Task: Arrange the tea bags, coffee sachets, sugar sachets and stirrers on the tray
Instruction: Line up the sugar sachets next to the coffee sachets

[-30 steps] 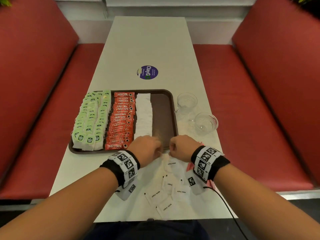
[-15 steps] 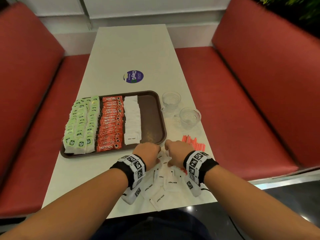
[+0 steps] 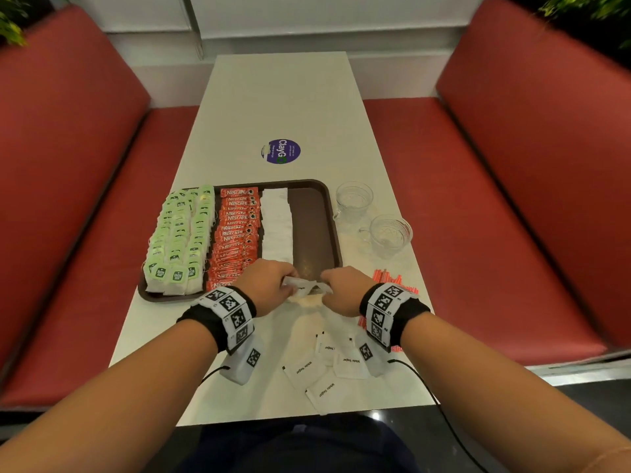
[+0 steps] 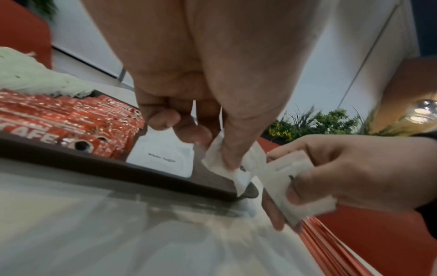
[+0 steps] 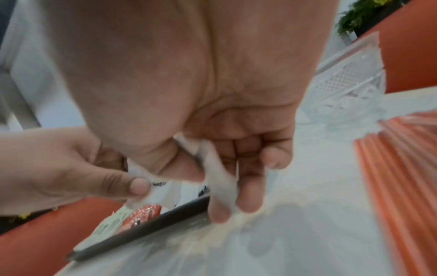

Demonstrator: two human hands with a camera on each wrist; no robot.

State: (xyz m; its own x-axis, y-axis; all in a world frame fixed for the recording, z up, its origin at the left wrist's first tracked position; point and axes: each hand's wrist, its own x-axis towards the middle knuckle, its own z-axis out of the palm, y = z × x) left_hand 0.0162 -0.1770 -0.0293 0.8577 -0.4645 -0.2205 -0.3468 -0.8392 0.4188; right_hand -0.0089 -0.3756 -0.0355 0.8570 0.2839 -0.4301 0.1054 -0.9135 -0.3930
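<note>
A brown tray (image 3: 316, 213) carries rows of green tea bags (image 3: 179, 233), red coffee sachets (image 3: 235, 233) and white sugar sachets (image 3: 277, 227). My left hand (image 3: 269, 285) pinches a white sugar sachet (image 4: 227, 168) at the tray's near right corner. Close beside it, my right hand (image 3: 343, 288) grips another white sugar sachet (image 4: 283, 179) between thumb and fingers. Several loose sugar sachets (image 3: 307, 370) lie on the table below my wrists. Orange stirrers (image 3: 392, 279) lie right of my right hand.
Two clear glass cups (image 3: 353, 199) (image 3: 389, 233) stand on the white table (image 3: 283, 107) right of the tray. A round purple sticker (image 3: 281, 151) lies beyond the tray. Red bench seats (image 3: 478, 216) flank the table on both sides.
Both hands have risen from the loose sachets up to the tray's near right corner, each now with a sugar sachet in it. The head view has tilted and shifted.
</note>
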